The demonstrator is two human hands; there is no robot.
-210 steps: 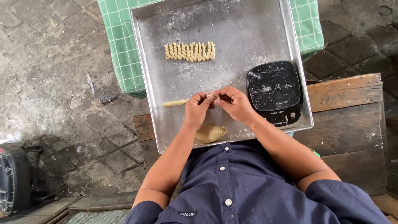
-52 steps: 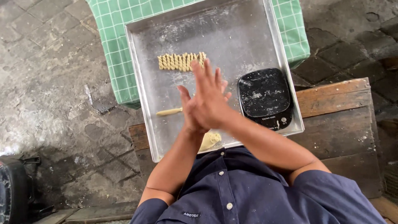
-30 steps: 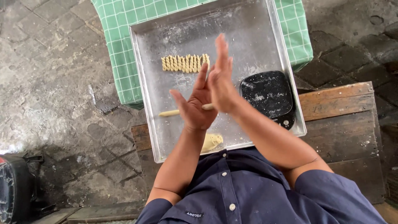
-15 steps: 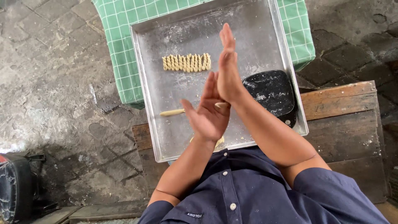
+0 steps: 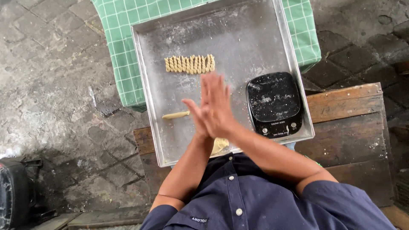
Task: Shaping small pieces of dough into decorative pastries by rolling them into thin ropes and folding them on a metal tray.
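My left hand (image 5: 197, 118) and my right hand (image 5: 218, 101) are pressed palm to palm, fingers straight, above the middle of a floured metal tray (image 5: 238, 38). A small piece of dough is squeezed between the palms and is hidden from view. Just left of the hands a thin rolled dough strip (image 5: 175, 115) lies on the tray. A lump of pale dough (image 5: 220, 145) sits under my wrists at the tray's near edge. Further back lies a row of several twisted dough pieces (image 5: 189, 64).
A black kitchen scale (image 5: 275, 104) stands on the tray's near right corner. The tray rests on a green checked cloth (image 5: 115, 42) and a worn wooden bench (image 5: 345, 102). Grey stone paving surrounds them. A dark object (image 5: 12, 191) sits at the lower left.
The palms have been sliding back and forth against each other; the right hand, stretched forward half a second ago, has drawn back level with the left. The tray's contents have not moved.
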